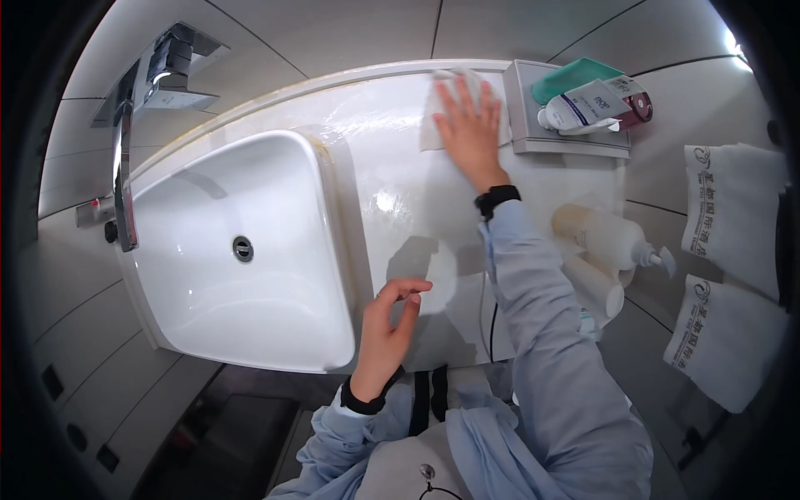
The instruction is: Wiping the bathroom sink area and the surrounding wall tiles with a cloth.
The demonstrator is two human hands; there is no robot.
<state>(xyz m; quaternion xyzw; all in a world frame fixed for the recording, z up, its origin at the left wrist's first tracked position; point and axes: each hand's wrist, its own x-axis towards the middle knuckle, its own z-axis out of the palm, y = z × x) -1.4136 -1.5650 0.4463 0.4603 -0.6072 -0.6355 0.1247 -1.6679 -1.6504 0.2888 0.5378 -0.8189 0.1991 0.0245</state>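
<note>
My right hand [470, 128] lies with fingers spread on a white cloth [431, 128], pressed flat on the white countertop [400, 169] near its back edge, just left of a grey tray [525, 112]. My left hand [387, 325] hovers at the counter's front, right of the washbasin, fingers bent, thumb and forefinger apart, holding nothing. The white ceramic washbasin [281, 250] fills the left side of the counter, with a metal drain [242, 249] in it. The countertop looks wet and shiny behind and beside the basin.
The tray bears a green tube [575, 78], a white tube [584, 106] and a dark red container [639, 107]. A pump bottle [603, 234] and a white cylindrical container [597, 284] stand at right. White towels [728, 212] hang beyond. A chrome faucet [125, 169] reaches over the basin.
</note>
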